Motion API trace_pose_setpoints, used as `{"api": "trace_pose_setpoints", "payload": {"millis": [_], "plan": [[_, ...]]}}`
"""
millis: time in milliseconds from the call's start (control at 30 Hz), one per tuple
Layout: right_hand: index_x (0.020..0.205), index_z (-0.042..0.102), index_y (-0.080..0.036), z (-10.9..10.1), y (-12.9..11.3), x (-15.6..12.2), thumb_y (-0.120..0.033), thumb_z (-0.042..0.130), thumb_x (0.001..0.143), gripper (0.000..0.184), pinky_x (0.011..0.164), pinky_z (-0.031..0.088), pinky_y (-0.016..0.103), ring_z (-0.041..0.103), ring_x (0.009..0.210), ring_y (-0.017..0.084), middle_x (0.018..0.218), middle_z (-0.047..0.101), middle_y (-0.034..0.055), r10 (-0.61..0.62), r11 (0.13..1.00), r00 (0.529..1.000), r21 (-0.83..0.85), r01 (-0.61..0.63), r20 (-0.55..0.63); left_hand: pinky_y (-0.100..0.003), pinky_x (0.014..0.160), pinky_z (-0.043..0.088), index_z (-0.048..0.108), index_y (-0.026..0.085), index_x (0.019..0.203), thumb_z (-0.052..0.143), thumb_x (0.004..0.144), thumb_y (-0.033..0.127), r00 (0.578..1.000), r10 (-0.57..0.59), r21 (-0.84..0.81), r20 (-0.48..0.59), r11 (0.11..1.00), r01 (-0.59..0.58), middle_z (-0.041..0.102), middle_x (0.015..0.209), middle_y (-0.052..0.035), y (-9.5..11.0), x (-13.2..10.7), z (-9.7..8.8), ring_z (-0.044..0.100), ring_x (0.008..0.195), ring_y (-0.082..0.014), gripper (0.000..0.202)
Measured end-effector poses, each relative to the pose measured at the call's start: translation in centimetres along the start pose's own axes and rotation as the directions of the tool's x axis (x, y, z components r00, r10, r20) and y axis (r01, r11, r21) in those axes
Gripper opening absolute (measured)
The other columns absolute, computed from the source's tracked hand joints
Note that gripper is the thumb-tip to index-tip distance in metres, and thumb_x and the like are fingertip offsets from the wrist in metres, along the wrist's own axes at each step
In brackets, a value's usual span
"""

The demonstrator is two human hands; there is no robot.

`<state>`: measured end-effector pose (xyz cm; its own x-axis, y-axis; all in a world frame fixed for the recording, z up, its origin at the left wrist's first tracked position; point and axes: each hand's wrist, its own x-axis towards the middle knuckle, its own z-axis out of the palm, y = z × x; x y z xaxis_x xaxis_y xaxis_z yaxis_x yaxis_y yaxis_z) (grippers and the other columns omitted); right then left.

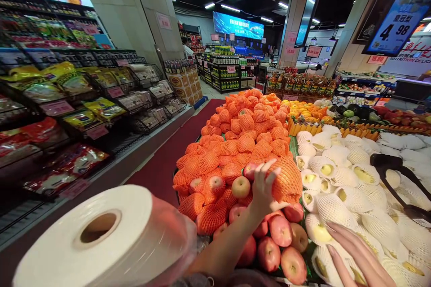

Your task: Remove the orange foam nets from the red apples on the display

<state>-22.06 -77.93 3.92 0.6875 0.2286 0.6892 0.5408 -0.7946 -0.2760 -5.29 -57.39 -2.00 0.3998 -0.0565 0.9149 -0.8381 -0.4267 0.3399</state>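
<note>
My left hand [263, 190] reaches over the apple pile, its thumb and fingers spread around the left side of a bulky orange foam net [288, 180]; what fills the net is hidden. Just below lie bare red apples [280, 230], and a paler apple [240, 187] sits left of the fingers. Over the pears in white foam nets [332, 204] on the right, my right hand [358, 255] has its fingers stretched out and holds nothing. Whether its fingertips touch the pear [318, 229] beneath them, I cannot tell.
A large roll of clear plastic bags [134, 233] stands close at the lower left. Orange-netted apples [247, 123] heap up ahead. A black handle-like frame [400, 184] lies on the pears. Shelves of packaged goods [101, 107] line the left side.
</note>
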Motion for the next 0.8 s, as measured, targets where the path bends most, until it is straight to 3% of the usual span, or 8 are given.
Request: {"api": "trace_pose_setpoints", "payload": {"millis": [67, 233, 333, 467, 600, 700, 800], "plan": [[0.133, 0.065, -0.016, 2.6, -0.7, 2.7, -0.008, 0.056, 0.098, 0.037, 0.105, 0.055, 0.037, 0.066, 0.123, 0.024, 0.131, 0.068, 0.0132, -0.154, 0.987, 0.988, -0.044, 0.155, 0.022, -0.055, 0.105, 0.049, 0.043, 0.021, 0.148, 0.065, 0.091, 0.049, 0.998, 0.007, 0.012, 0.068, 1.000, -0.008, 0.054, 0.141, -0.0213, 0.6, -0.6, -1.2, 0.054, 0.126, -0.0342, 0.068], [0.116, 0.065, -0.016, 8.3, -2.2, 6.4, -0.011, 0.060, 0.100, 0.017, 0.093, 0.056, 0.038, 0.065, 0.115, 0.023, 0.123, 0.064, 0.0154, -0.053, 0.999, 0.991, -0.009, 0.053, -0.125, -0.050, 0.112, 0.049, 0.043, 0.021, 0.147, 0.061, 0.097, 0.047, 0.999, -0.035, -0.020, 0.017, 0.999, 0.035, 0.043, 0.147, -0.0205, 1.3, -2.1, -4.2, 0.047, 0.137, -0.0317, 0.059], [0.117, 0.066, -0.016, 9.7, -2.9, 6.1, -0.010, 0.069, 0.095, 0.023, 0.086, 0.056, 0.036, 0.063, 0.103, 0.021, 0.114, 0.062, 0.0129, -0.104, 0.994, 0.977, -0.034, 0.099, -0.186, -0.044, 0.111, 0.052, 0.044, 0.021, 0.148, 0.064, 0.097, 0.042, 0.996, -0.060, 0.009, 0.071, 0.998, 0.059, 0.041, 0.149, -0.0199, 1.4, -2.6, -5.6, 0.048, 0.139, -0.0289, 0.059], [0.119, 0.064, -0.016, 10.7, -3.1, 5.4, -0.006, 0.057, 0.097, 0.025, 0.083, 0.059, 0.033, 0.064, 0.099, 0.019, 0.109, 0.064, 0.0116, -0.174, 0.985, 0.978, -0.002, 0.175, -0.113, -0.045, 0.114, 0.051, 0.041, 0.019, 0.153, 0.065, 0.095, 0.032, 0.987, -0.105, 0.032, 0.123, 0.994, 0.101, 0.048, 0.146, -0.0204, 1.1, -3.1, -6.6, 0.051, 0.139, -0.0290, 0.063], [0.135, 0.057, -0.013, 12.1, -1.5, 4.8, -0.021, 0.061, 0.095, 0.042, 0.088, 0.065, 0.044, 0.067, 0.116, 0.029, 0.128, 0.064, 0.0210, -0.054, 0.998, 0.997, -0.011, 0.054, -0.051, -0.047, 0.113, 0.052, 0.044, 0.021, 0.152, 0.065, 0.096, 0.029, 0.988, -0.084, 0.089, 0.132, 0.993, 0.072, 0.050, 0.147, -0.0204, 0.7, -3.5, -6.9, 0.052, 0.140, -0.0295, 0.061], [0.146, 0.050, -0.013, 13.2, 0.4, 3.7, -0.022, 0.059, 0.084, 0.063, 0.094, 0.063, 0.059, 0.066, 0.126, 0.039, 0.138, 0.063, 0.0247, 0.037, 0.999, 0.999, 0.019, -0.038, 0.032, -0.049, 0.113, 0.053, 0.047, 0.019, 0.149, 0.066, 0.096, 0.030, 0.984, -0.042, 0.060, 0.175, 0.998, 0.032, 0.050, 0.149, -0.0222, 0.8, -4.2, -6.7, 0.052, 0.142, -0.0310, 0.057], [0.146, 0.048, -0.017, 14.3, 2.1, 2.1, -0.019, 0.063, 0.076, 0.072, 0.096, 0.062, 0.057, 0.071, 0.120, 0.038, 0.133, 0.068, 0.0210, 0.200, 0.944, 0.968, 0.235, -0.232, 0.150, -0.053, 0.108, 0.057, 0.054, 0.017, 0.142, 0.063, 0.096, 0.030, 0.963, -0.026, 0.022, 0.269, 1.000, 0.021, 0.057, 0.147, -0.0218, 1.0, -5.5, -6.2, 0.054, 0.141, -0.0348, 0.048]]}}
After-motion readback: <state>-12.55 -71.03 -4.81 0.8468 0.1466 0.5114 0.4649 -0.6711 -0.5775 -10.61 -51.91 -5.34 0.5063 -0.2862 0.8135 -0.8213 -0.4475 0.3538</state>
